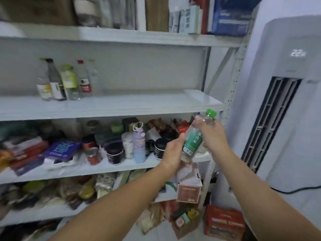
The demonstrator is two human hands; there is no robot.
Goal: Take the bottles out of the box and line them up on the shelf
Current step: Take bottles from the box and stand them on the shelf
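Note:
A clear plastic bottle [192, 141] with a green cap and green label is tilted in the air in front of the right end of the white shelving. My right hand [212, 134] grips its upper part near the neck. My left hand [173, 150] wraps around its lower part from the left. Several bottles [66, 80] stand close together in a row at the left of the middle shelf [139, 103], whose right side is bare. The box is not clearly identifiable in view.
The shelf below holds jars, a lilac flask [139, 143] and packets. Lower shelves are cluttered with bags and cartons. A white standing air conditioner [281, 101] is close on the right. A red carton [224, 221] sits on the floor.

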